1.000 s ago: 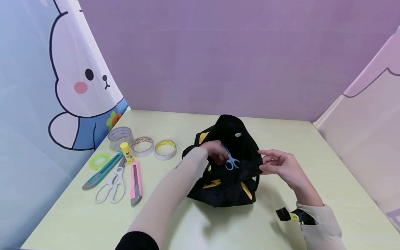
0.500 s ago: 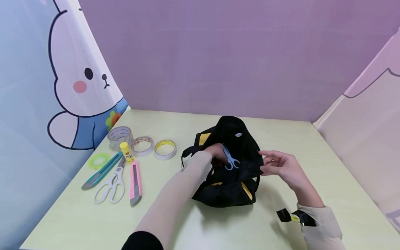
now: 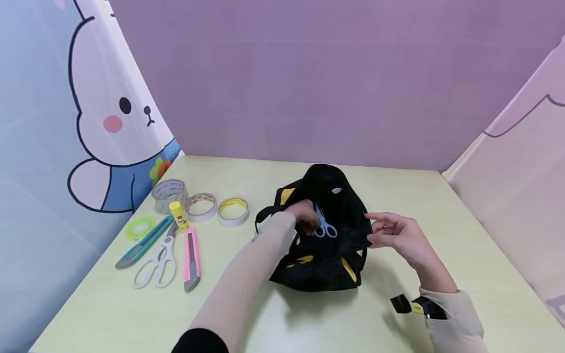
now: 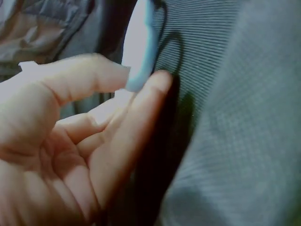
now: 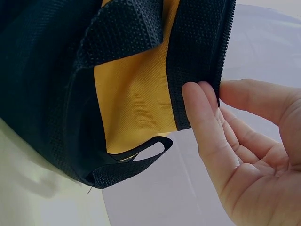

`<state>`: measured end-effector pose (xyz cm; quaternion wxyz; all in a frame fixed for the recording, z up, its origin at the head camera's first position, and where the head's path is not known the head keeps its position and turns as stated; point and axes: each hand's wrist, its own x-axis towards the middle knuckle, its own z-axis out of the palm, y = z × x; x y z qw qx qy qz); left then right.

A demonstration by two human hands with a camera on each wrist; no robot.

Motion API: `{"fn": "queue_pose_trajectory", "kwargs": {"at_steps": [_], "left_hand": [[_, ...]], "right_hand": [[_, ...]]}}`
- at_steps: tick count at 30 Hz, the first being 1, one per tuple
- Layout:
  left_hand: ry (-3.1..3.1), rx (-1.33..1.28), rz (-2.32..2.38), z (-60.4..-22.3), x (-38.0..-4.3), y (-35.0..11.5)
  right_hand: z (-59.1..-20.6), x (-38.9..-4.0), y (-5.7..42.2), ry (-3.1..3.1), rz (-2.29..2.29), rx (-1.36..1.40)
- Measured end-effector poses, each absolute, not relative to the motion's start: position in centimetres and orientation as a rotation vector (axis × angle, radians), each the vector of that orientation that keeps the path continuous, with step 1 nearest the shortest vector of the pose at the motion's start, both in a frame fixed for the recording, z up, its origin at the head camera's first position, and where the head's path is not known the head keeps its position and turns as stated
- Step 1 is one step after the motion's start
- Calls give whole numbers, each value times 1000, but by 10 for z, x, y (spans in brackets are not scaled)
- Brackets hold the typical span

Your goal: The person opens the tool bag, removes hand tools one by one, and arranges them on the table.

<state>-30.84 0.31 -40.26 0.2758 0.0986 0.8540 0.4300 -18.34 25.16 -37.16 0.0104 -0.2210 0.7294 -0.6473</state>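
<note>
A black bag [image 3: 318, 274] with yellow panels stands open on the table. My left hand [image 3: 304, 215] is inside its mouth, partly hidden by the bag's side. Its thumb and fingertip pinch the end of small light-blue scissors [image 3: 325, 228], whose finger loops point toward me. In the left wrist view, the pale blue end of the scissors [image 4: 140, 52] sits between thumb and finger beside dark ribbed lining. My right hand [image 3: 397, 235] pinches the bag's right rim. The right wrist view shows that hand [image 5: 249, 146] gripping the zippered black edge next to a yellow panel [image 5: 136, 103].
On the table's left lie a teal box cutter [image 3: 144, 242], white scissors [image 3: 160, 260], a pink box cutter [image 3: 192, 260], a yellow glue stick [image 3: 179, 215], a green tape roll [image 3: 140, 227], a wide clear tape roll [image 3: 169, 195] and two white tape rolls [image 3: 233, 212].
The left hand has reached slightly further into the bag, then drawn back a little to the left. The light-blue scissors have shifted slightly with it. The right hand stays on the rim.
</note>
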Motion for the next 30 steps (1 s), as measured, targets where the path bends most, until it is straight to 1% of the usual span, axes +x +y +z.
{"fn": "queue_pose_trajectory", "kwargs": {"at_steps": [7,11,30], "left_hand": [[2184,236,1296,-394,-311,1],[2156,275,1309,-385,-312,-1],[2275,534,1111,-316,-297,-21]], "right_hand": [[-372,-184,252,2267,-2027,-701],[-372,-183,252,2252,-2037,-700],[-366,-182,248,2237,-2050,-728]]}}
